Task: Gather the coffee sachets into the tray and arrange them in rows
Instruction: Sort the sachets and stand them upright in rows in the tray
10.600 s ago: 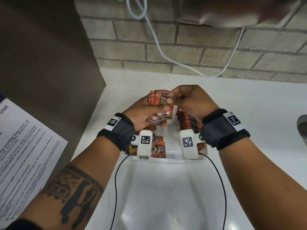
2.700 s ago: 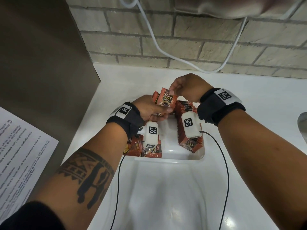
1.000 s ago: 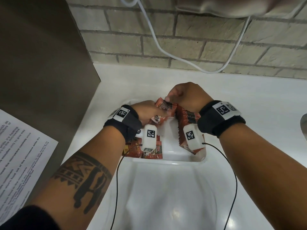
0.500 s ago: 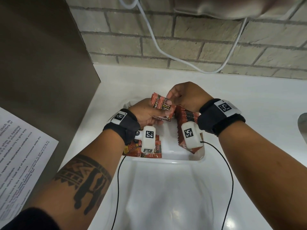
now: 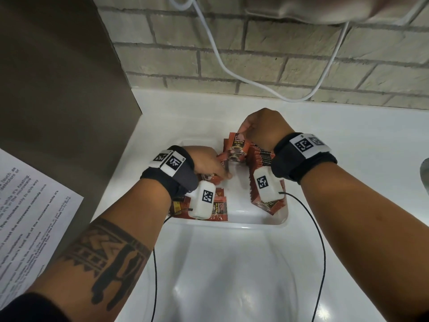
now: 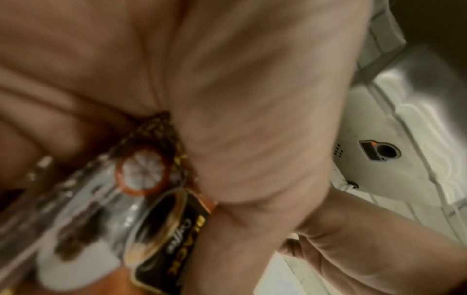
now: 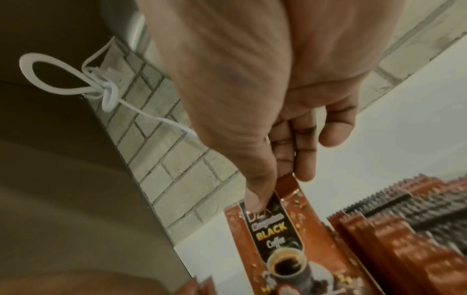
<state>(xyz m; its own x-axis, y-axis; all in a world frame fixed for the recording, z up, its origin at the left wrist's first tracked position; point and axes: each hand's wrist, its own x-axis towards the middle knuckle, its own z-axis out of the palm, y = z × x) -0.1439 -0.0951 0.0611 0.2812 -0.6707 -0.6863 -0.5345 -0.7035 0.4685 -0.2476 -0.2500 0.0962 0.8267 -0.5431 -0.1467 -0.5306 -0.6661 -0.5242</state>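
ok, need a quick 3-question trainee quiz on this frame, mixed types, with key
1. True or false: the right hand pinches the top edge of an upright coffee sachet.
2. Where does the finished row of sachets stand in the white tray? A) along its right side B) along its left side C) outside it on the counter
3. Fill in: the left hand has its grip on a ____.

Key: 1 true; 2 A; 3 sachet. Loose sachets lie flat at the tray's near left corner.
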